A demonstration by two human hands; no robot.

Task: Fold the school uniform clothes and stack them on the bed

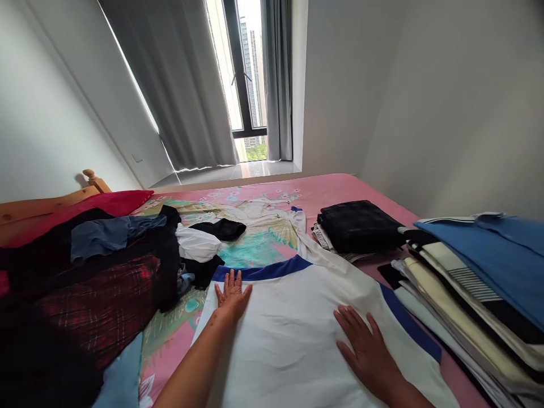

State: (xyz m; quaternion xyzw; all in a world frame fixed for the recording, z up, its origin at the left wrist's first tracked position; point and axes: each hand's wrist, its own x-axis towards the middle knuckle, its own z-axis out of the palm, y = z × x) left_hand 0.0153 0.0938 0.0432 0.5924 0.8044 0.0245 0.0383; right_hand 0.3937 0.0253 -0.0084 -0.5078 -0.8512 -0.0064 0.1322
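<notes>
A white garment with blue bands [280, 328] lies spread across the bed in front of me, and one white sleeve with a blue cuff [298, 224] stretches toward the far side. My left hand [232, 296] rests flat on it, fingers spread, near the blue band at its far left edge. Lower and to the right, my right hand [363, 345] lies flat on the white cloth with fingers apart. Neither hand grips anything. The garment's near end runs out of the picture.
Loose dark clothes [106, 283] are heaped on the left, with a white cloth [198, 243] beside them. Folded black clothes [361, 226] sit at the far right, and a tall folded stack [467, 294] nearer. Pink bedding [331, 190] shows behind.
</notes>
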